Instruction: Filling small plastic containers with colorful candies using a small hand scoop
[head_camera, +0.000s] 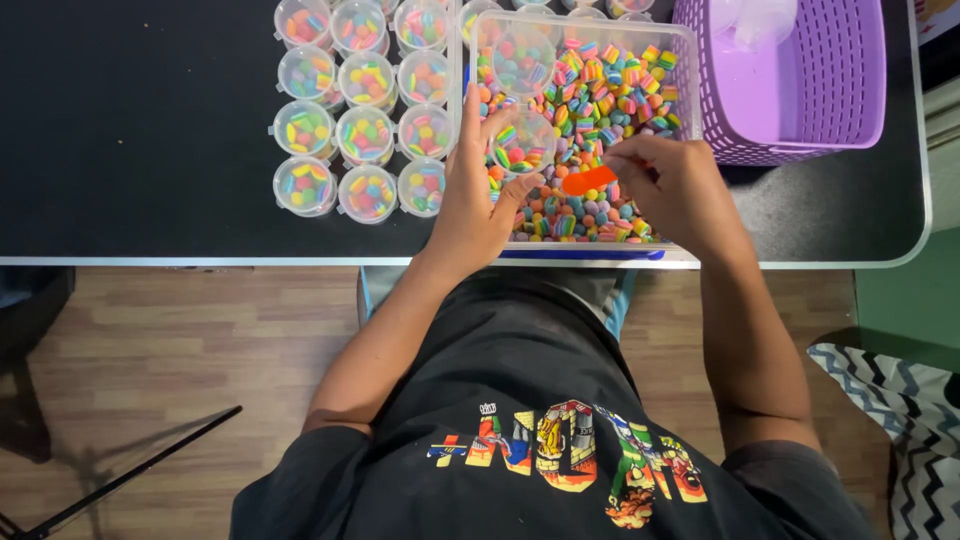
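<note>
Clear glossy plastic bin (690, 60); matt black tabletop (140, 130); wood floor (200, 340).

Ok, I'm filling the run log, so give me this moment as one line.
left hand: holds small cup over bin | right hand: holds orange scoop | candies in bin | filled cups at left

Home worktable (150, 150): wood-look floor (200, 340), purple basket (830, 90), patterned cushion (920, 440).

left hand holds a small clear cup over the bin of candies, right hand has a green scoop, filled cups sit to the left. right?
Not quite: the scoop in the right hand is orange, not green, as the head view shows. The left hand does hold a small clear cup over the bin, and the filled cups sit to the left.
</note>
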